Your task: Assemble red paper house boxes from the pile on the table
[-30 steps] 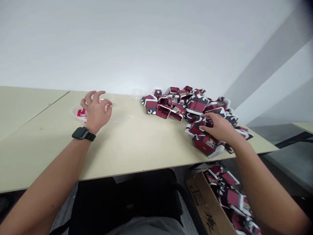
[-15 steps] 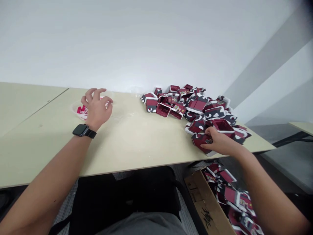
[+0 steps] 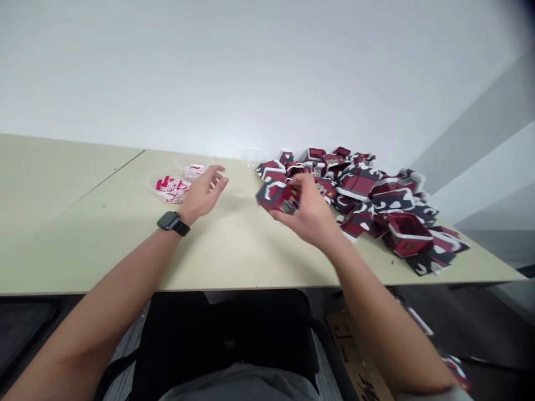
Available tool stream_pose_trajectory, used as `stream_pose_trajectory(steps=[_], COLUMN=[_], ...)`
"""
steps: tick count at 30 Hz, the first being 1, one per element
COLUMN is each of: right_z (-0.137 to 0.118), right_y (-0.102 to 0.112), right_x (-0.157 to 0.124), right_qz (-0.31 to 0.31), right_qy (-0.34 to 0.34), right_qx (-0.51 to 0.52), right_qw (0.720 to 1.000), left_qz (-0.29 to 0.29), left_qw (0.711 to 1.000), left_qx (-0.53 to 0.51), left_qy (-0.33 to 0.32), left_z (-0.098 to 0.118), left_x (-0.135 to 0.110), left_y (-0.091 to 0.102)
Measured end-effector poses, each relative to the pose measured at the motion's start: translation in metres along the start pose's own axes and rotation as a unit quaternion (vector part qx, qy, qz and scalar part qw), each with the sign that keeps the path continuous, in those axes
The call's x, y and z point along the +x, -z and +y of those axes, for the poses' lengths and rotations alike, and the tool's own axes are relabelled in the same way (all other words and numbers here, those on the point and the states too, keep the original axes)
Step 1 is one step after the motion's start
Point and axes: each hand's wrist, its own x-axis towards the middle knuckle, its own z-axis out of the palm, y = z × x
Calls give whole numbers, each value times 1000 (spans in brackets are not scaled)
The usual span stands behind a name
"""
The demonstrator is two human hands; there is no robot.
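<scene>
My right hand (image 3: 308, 210) holds a small maroon paper house-shaped box (image 3: 278, 198) with white trim and a printed window panel, just above the table. It sits beside a large heap of similar maroon, white and dark folded paper pieces (image 3: 359, 192). My left hand (image 3: 204, 192) rests open on the table with its fingers spread, holding nothing. Nearest to it is a transparent plastic dish (image 3: 170, 189) with red and white pieces inside, and a second small transparent dish (image 3: 193, 170) lies behind it.
The pale laminate table (image 3: 234, 250) has a seam at the left and stands against a white wall. Below its front edge, a cardboard box (image 3: 349, 348) holds more maroon pieces, mostly out of view. My dark-clothed lap lies under the table edge.
My right hand has lifted a maroon box from the heap and moved left with it. My left hand has slid right, off the dish. The view has turned right.
</scene>
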Motion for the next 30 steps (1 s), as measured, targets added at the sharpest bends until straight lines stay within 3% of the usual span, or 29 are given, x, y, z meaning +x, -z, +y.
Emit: stream_pose_trajectory(steps=[2,5,9,14,19,21,25,28,30], right_z=[-11,-17,-16,-2,23,30,32,30,29], right_y=[-45,-101,-138,-140,-137,-137,-136,-137,-138], right_x=[24,44,40,32,39,39,38,39,39], right_qz=[51,105,130,99,15,-24,-91,-90,-82], right_qy=[40,40,26,39,-26,-59,-69,-85,-110], right_qx=[21,18,28,159,341,362,398,392,380], right_qw=[998,993,991,981,940,930,910,912,915], left_qz=[-49,-74,-80,-71,-92,-127,-163,-172,-140], left_qw=[992,972,964,972,994,991,986,985,990], left_qx=[-110,-215,-243,-210,-22,22,8,-13,-2], left_qy=[25,51,78,77,54,37,12,16,25], left_z=[0,-2,-1,-1,-5,-6,-7,-4,-2], left_x=[-3,-6,-9,-8,-5,-4,-4,-3,0], left_y=[-7,-18,-30,-28,-4,3,3,4,11])
